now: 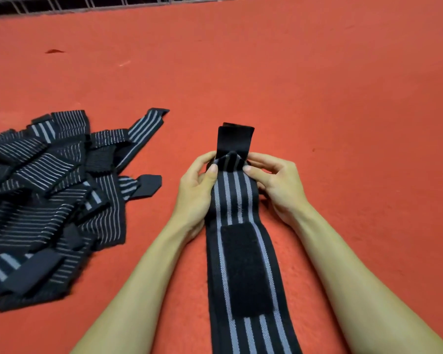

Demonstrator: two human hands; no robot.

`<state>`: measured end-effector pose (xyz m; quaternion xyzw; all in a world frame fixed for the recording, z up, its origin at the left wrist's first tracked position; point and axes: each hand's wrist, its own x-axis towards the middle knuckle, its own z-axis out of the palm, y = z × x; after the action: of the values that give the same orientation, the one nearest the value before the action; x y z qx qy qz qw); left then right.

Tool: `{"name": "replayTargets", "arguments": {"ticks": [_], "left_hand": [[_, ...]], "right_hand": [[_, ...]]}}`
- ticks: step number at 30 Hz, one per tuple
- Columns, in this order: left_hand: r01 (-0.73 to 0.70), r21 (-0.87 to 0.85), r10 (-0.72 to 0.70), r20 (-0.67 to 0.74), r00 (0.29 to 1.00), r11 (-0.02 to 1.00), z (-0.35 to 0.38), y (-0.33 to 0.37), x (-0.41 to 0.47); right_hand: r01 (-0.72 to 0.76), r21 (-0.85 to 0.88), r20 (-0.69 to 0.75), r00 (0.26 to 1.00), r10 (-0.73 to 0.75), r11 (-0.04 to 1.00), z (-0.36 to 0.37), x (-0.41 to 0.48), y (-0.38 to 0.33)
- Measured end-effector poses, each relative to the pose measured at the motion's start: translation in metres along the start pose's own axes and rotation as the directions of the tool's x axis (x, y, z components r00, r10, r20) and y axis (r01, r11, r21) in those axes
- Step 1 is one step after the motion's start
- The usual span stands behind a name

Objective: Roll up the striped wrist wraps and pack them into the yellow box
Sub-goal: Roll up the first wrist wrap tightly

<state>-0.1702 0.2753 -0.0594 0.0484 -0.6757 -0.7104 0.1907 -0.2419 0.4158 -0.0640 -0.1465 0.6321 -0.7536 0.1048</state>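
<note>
Both hands, left hand (195, 190) and right hand (274, 185), pinch the folded far end of one striped wrap (238, 208) on the red mat (317, 85), pile of wraps (49, 190) off left.

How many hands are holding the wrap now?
2. The left hand pinches the striped wrap near its far end on the left edge, the right hand on the right edge.

A red felt-like surface (317, 85) carries a loose pile of black, grey-striped wrist wraps (49, 180) at left and a single wrap (230, 200) stretched lengthwise near the middle.
</note>
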Motion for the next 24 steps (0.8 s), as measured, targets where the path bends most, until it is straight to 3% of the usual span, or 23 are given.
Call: {"name": "replayTargets", "arguments": {"ticks": [6, 11, 13, 16, 24], "left_hand": [[-0.126, 0.056, 0.121, 0.077, 0.99, 0.99, -0.007, 0.005, -0.005], [0.096, -0.14, -0.072, 0.168, 0.983, 0.985, -0.008, 0.012, -0.005], [0.108, -0.129, -0.088, 0.151, 0.985, 0.986, -0.009, 0.012, -0.004], [0.066, -0.09, -0.058, 0.089, 0.994, 0.994, -0.008, 0.008, -0.003], [-0.082, -0.006, 0.082, 0.091, 0.992, 0.997, -0.004, 0.01, -0.002]], "right_hand": [[0.157, -0.044, -0.021, 0.987, -0.158, 0.987, 0.005, -0.007, -0.005], [0.345, -0.238, -0.026, 0.932, -0.361, 0.908, 0.012, -0.013, -0.009], [0.383, -0.265, -0.01, 0.917, -0.399, 0.885, 0.015, -0.014, -0.008], [0.38, -0.242, 0.003, 0.92, -0.391, 0.893, 0.015, -0.017, -0.012], [0.271, -0.035, -0.006, 0.962, -0.271, 0.962, 0.01, -0.016, -0.011]]}}
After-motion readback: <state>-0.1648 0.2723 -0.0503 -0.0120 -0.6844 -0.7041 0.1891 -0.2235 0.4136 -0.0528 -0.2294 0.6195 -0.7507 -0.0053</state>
